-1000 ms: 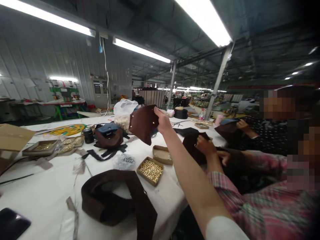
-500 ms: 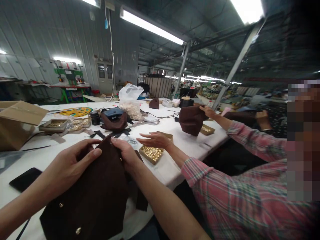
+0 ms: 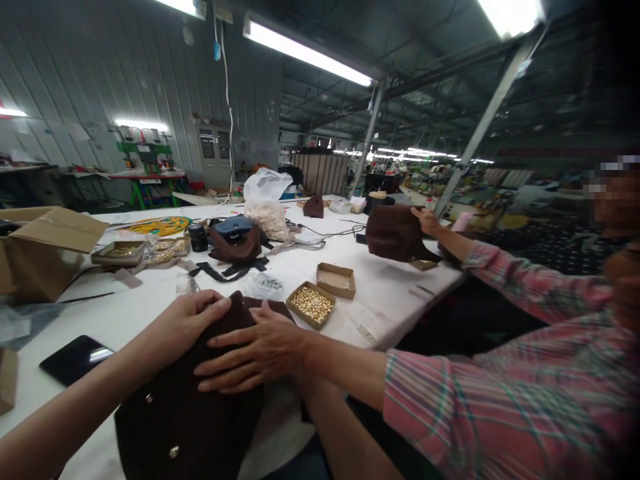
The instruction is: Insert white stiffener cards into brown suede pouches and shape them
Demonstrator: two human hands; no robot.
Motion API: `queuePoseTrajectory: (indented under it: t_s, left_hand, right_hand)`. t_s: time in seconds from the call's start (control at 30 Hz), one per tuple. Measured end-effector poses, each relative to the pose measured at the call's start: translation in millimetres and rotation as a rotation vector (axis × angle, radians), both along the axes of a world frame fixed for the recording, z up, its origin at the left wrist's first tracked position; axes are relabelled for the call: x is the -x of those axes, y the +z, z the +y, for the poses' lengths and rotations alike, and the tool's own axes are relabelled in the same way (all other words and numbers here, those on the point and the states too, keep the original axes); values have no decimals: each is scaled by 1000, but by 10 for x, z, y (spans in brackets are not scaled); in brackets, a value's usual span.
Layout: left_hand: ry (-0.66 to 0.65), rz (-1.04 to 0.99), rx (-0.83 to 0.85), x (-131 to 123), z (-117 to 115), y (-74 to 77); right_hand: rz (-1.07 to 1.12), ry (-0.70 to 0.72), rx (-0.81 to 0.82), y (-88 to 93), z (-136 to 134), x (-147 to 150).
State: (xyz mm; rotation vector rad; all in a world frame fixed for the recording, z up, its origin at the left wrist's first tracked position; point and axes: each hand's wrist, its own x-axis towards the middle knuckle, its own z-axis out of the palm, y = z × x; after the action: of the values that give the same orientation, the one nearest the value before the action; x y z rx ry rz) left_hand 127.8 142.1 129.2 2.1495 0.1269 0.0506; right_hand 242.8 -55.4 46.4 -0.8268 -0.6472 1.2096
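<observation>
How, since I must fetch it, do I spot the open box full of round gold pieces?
Find the white-covered table, then the dark brown piece in the wearer's left hand at its near edge. Just beyond, to the right, sits the gold box. Small shiny round pieces fill it, whereas the neighbouring box right behind shows a mostly bare bottom.

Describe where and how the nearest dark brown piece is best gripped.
The dark brown piece is likely best pinched at its narrow upper end, coming from the left, where the left hand grips it: it looks thin, widens below, and the co-worker's hand covers part of its right side.
</observation>
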Motion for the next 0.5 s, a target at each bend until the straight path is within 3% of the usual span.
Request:
queuePoseTrajectory:
  t_s: [0.07, 0.13, 0.37, 0.43, 0.5]
  left_hand:
    - [-29, 12, -38, -83, -94, 66]
    - [-51, 36, -52, -165, -179, 115]
    - [-175, 56, -7, -386, -203, 271]
    - [-217, 41, 10, -437, -212, 395]
    - [-257, -4, -21, -496, -241, 582]
  right_hand:
    - [-72, 163, 16, 114, -141, 28]
    - [-160, 177, -10, 223, -191, 50]
    - [-312, -56, -44, 355, -103, 189]
    - [-315, -122, -65, 457, -125, 221]
    - [-452, -229, -86, 648, -191, 188]
